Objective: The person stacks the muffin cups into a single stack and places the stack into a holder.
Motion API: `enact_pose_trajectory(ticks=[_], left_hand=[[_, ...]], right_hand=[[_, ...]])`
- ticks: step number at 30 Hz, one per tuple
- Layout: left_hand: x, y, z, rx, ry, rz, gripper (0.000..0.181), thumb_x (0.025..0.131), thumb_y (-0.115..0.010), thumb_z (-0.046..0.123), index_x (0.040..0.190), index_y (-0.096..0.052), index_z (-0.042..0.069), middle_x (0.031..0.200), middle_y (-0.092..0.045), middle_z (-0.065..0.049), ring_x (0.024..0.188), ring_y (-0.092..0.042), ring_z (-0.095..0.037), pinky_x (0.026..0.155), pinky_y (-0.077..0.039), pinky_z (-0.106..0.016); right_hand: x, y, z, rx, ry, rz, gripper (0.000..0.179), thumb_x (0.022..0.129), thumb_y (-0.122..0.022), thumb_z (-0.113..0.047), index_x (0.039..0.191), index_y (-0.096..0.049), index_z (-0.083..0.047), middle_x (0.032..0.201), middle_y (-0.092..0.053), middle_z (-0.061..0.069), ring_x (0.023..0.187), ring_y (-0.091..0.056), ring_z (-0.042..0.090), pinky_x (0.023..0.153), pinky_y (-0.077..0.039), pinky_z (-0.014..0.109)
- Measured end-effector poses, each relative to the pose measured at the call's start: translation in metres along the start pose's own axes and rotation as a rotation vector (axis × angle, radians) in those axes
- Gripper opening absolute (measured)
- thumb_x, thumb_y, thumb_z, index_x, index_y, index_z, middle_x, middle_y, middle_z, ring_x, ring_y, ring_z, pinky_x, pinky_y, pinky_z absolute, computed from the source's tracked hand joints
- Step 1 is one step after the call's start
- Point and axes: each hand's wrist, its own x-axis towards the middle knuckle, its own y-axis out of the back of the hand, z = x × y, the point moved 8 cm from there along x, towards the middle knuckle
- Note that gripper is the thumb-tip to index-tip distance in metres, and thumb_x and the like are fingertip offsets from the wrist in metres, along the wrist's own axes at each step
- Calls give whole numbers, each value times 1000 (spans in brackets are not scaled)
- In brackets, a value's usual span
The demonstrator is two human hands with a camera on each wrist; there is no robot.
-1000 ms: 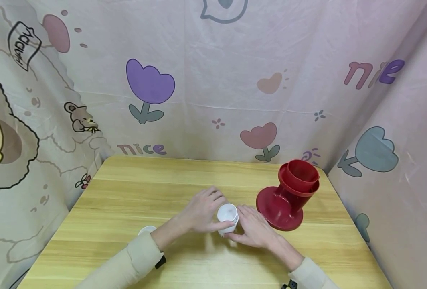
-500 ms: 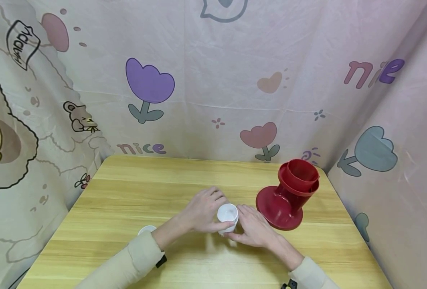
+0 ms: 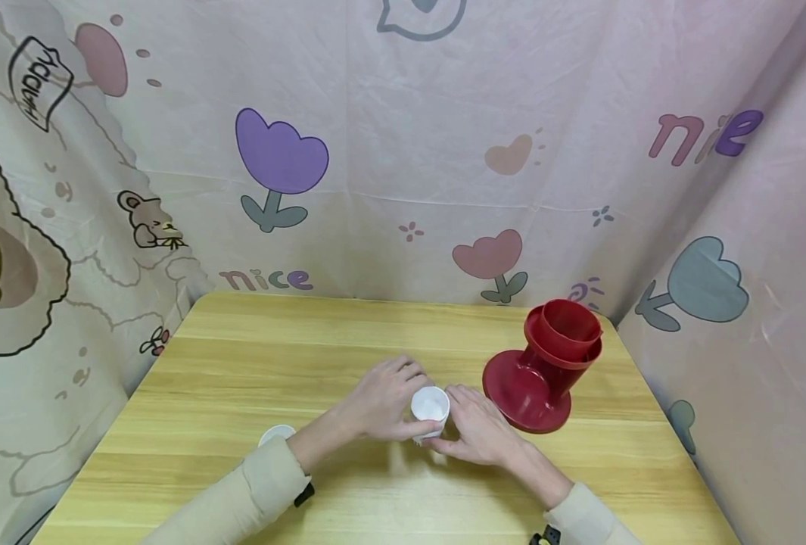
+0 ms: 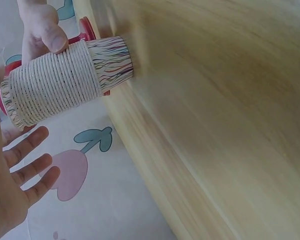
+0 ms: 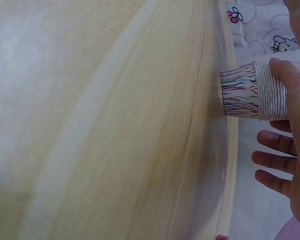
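Note:
A tall stack of nested white paper cups stands upright on the wooden table between my hands. Thin coloured wavy lines cover the lowest cup's wall, seen in the left wrist view. My left hand pinches the stack near its top rim, thumb across the near side; its other fingers spread loosely in the left wrist view. Lower down, my right hand holds the stack, its thumb against the rims and its remaining fingers apart from the cups. Where the far-side fingertips meet the stack is partly hidden.
Right of my hands stands a red plastic piece with a wide round base, a column and a cup-like top. A white round rim shows beside my left sleeve, mostly covered by it. A printed cloth hangs behind the table.
Both hands keep nearly the same place and hold. The rim of the cup stack has shifted very slightly toward me.

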Motion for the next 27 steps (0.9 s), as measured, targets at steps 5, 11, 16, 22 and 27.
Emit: enact_pose_trajectory(ticks=[5,11,16,22,27], left_hand=[[-1,-5,-1,-4,7,-18,58,80,-55,74,107,-66,24,107,-65,8,103,-55,-12,86,-51,-29],[-1,-8,-1,-7,16,-34,60,80,-54,75,109,-66,23,108,-65,7,105,-55,-12,89,-51,-30],[-2,-10,-1,-7,22,-47,61,81,-54,74,111,-65,23,109,-65,7,105,-55,-12,92,-51,-31],[-3,-11,-1,-1,32,-53,62,81,-53,74,112,-65,22,109,-66,6,105,-55,-12,92,-51,-31],[-3,-12,-1,-5,35,-52,63,81,-52,75,112,-65,22,110,-66,6,105,-55,-12,91,-51,-31]], right_hand=[[0,1,-1,-13,13,24,58,78,-55,-77,106,-51,-26,91,-51,-16,80,-47,4,69,-44,20],[0,3,-1,-15,12,29,59,78,-53,-78,106,-53,-26,91,-51,-16,81,-46,3,73,-47,22],[0,2,-2,1,15,17,58,79,-52,-77,105,-51,-26,92,-51,-15,82,-47,5,74,-46,23],[0,2,-2,6,22,25,57,80,-53,-76,105,-51,-26,91,-51,-16,81,-47,4,74,-46,23],[-1,4,-1,4,12,40,57,78,-54,-77,105,-52,-27,90,-50,-17,80,-45,2,73,-45,22]])
